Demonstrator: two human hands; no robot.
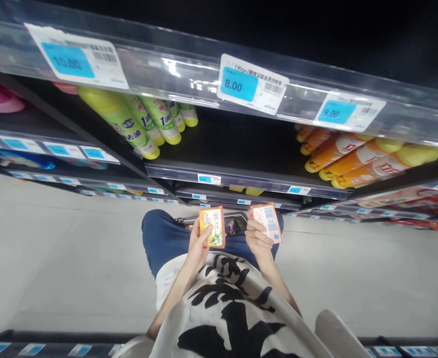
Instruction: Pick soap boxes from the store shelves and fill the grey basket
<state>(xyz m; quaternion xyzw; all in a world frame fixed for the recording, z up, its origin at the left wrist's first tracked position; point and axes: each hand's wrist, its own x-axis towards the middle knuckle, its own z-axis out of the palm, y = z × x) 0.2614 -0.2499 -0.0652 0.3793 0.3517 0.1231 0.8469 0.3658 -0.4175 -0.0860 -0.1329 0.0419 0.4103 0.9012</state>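
Note:
My left hand (198,246) grips an orange-edged soap pack (216,233), its thumb across the front. The printed yellow, white and green face is turned up to me. In my right hand (256,238) is a second soap pack (271,226), paler, with a panel of small print and a code showing, and an orange edge. The fingers fold over its left side. Both packs are held apart from each other above my lap, between my knees and the shelf. Behind them a dark basket (241,219) is partly hidden by my hands.
Shelf edges with price tags (254,82) run across in front of me. Yellow-green bottles (162,119) stand on the left, orange bottles (356,154) on the right. Pale floor (73,248) lies on both sides, and another shelf edge (54,349) is behind me.

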